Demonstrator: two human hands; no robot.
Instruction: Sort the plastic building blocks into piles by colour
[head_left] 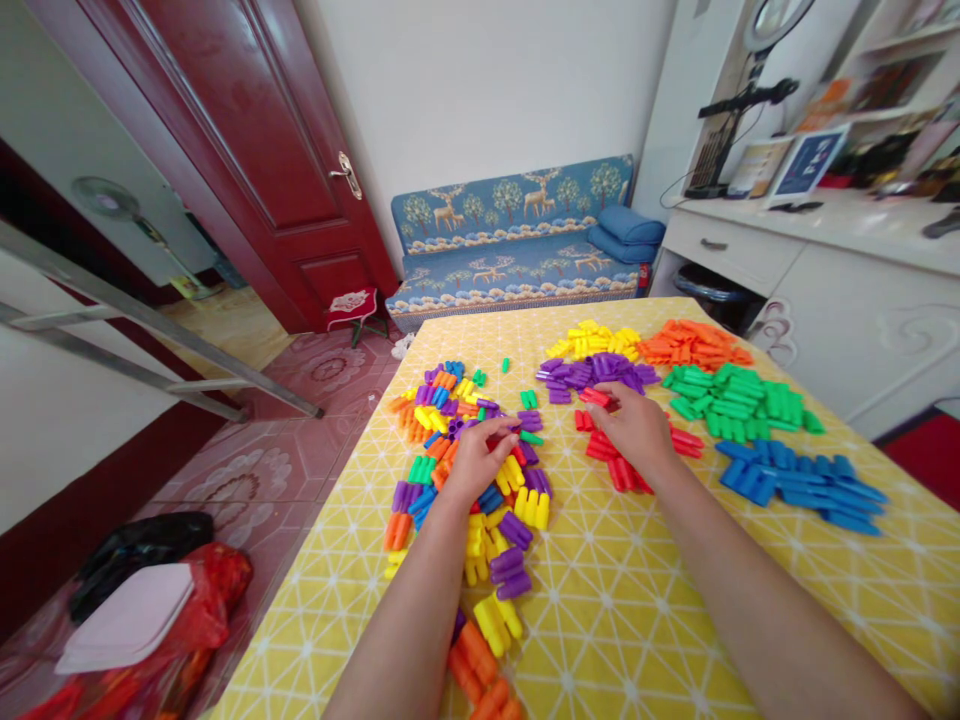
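Note:
My right hand [634, 425] pinches a red plastic building block [598, 397], shaped like joined bullets, above the pile of red blocks [622, 470]. My left hand [480, 460] is over the mixed pile of colored blocks [442, 400] on the left of the table. Its fingers are bent and drawn together near a purple block [529, 420]; what they hold, if anything, is hidden. Loose yellow blocks [532, 508] and purple blocks [510, 572] lie close to the left forearm.
Single-color piles of yellow [596, 340], purple [592, 374], orange [694, 344], green [739, 400] and blue blocks [802, 482] lie on the yellow tablecloth [615, 610]. Beyond the table stand a blue sofa [510, 265] and a white cabinet [847, 320]. Bags [217, 590] lie on the floor.

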